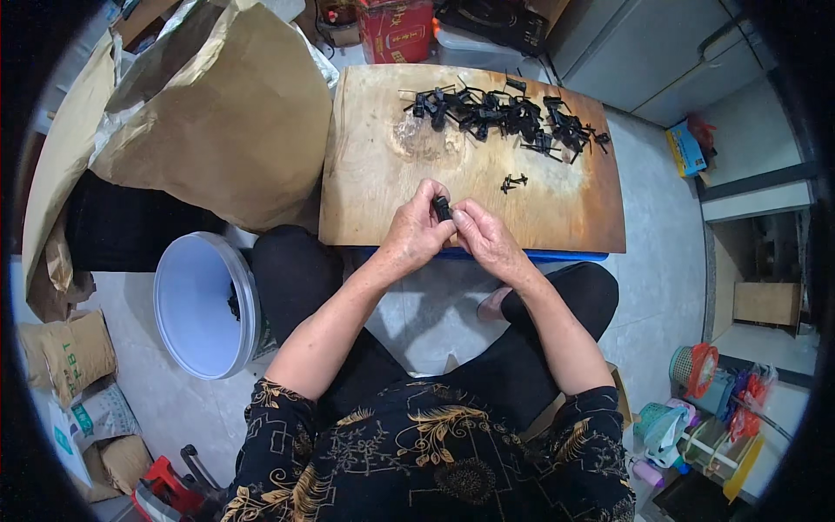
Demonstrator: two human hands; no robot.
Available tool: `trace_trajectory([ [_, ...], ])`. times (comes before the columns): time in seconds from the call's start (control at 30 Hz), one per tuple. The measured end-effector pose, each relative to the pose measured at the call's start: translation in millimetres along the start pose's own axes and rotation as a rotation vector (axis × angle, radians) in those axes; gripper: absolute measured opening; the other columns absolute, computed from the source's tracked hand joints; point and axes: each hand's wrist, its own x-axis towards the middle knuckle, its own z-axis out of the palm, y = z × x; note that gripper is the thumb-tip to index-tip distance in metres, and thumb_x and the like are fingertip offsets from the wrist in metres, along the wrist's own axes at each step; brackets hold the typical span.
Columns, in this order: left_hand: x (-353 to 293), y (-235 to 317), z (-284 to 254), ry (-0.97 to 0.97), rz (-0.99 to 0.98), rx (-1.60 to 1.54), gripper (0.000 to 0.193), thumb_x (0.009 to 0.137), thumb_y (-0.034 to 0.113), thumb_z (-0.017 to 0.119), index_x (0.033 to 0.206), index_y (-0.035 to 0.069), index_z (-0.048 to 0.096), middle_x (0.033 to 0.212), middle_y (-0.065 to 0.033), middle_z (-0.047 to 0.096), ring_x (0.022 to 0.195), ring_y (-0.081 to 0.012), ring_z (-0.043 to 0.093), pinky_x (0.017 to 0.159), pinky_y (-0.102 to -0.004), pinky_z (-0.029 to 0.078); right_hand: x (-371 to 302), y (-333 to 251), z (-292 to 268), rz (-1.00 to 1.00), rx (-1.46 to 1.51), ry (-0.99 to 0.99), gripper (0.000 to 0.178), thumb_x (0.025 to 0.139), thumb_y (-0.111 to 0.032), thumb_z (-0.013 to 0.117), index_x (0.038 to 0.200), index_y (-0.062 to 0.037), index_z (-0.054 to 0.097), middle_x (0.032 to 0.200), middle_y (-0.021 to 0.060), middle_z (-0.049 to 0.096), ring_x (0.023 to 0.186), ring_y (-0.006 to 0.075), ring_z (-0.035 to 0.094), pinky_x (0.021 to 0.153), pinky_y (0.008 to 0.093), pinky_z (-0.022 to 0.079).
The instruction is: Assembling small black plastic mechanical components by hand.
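Over the near edge of the wooden board (374,196), my two hands meet around a small black plastic part (442,208). My left hand (416,228) is closed on it, its fingers curled around the left side. From the right, the thumb and fingers of my right hand (489,241) pinch at the same part. Its exact kind is too small to make out. Farther back on the board lies a heap of similar black plastic parts (487,113) with thin prongs sticking out. A few small black pieces (513,183) lie apart, between the heap and my right hand.
To my left stands a white bucket (165,304) with some black parts inside. Beyond it rises a large open brown paper sack (217,113). A red box (396,33) stands behind the board. Filled sacks (76,357) lie far left; baskets (665,426) stand at the lower right.
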Motion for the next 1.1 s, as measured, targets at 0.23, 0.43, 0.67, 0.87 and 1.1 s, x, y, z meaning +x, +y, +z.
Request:
trace_trajectory([
  [0.23, 3, -2, 0, -0.007, 0.012, 0.131, 0.032, 0.076, 0.011, 0.067, 0.096, 0.006, 0.043, 0.068, -0.0027, 0.048, 0.059, -0.0097, 0.046, 0.053, -0.0269, 0.042, 2, -3, 1, 0.066, 0.017, -0.026, 0.023, 0.094, -0.019, 0.043, 0.088, 0.0019, 0.052, 0.066, 0.0123, 0.054, 0.063, 0.0175, 0.056, 0.059, 0.0325, 0.045],
  [0.43, 5, -4, 4, 0.016, 0.048, 0.223, 0.031, 0.074, 0.007, 0.063, 0.096, 0.005, 0.042, 0.072, -0.0147, 0.052, 0.067, -0.0286, 0.053, 0.058, -0.0379, 0.043, 6, 11, 5, 0.015, -0.100, 0.029, 0.022, 0.092, -0.017, 0.044, 0.083, 0.0016, 0.050, 0.064, 0.0178, 0.052, 0.058, 0.0286, 0.054, 0.056, 0.0371, 0.042],
  [0.67, 5, -5, 5, 0.111, 0.158, 0.324, 0.031, 0.072, 0.002, 0.060, 0.097, 0.004, 0.042, 0.081, -0.0226, 0.055, 0.078, -0.0421, 0.056, 0.064, -0.0448, 0.044, 13, 22, 11, -0.007, -0.110, 0.073, 0.026, 0.095, -0.020, 0.041, 0.080, -0.0003, 0.049, 0.061, 0.0054, 0.043, 0.059, 0.0137, 0.043, 0.056, 0.0301, 0.039],
  [0.87, 6, -13, 5, 0.094, 0.198, 0.269, 0.033, 0.074, 0.002, 0.062, 0.101, 0.005, 0.044, 0.077, -0.0177, 0.056, 0.070, -0.0330, 0.060, 0.061, -0.0377, 0.047, 10, 18, 6, -0.014, -0.005, 0.024, 0.027, 0.096, -0.022, 0.041, 0.080, -0.0018, 0.050, 0.062, 0.0014, 0.045, 0.059, 0.0099, 0.042, 0.055, 0.0271, 0.038],
  [1.1, 1, 10, -9, -0.083, -0.078, -0.602, 0.036, 0.082, 0.005, 0.062, 0.112, 0.004, 0.041, 0.077, -0.0054, 0.056, 0.061, -0.0105, 0.057, 0.055, -0.0215, 0.049, -4, 18, 2, 0.087, 0.219, 0.149, 0.025, 0.094, -0.024, 0.044, 0.103, -0.0020, 0.051, 0.070, 0.0032, 0.053, 0.050, 0.0075, 0.046, 0.044, 0.0212, 0.037],
])
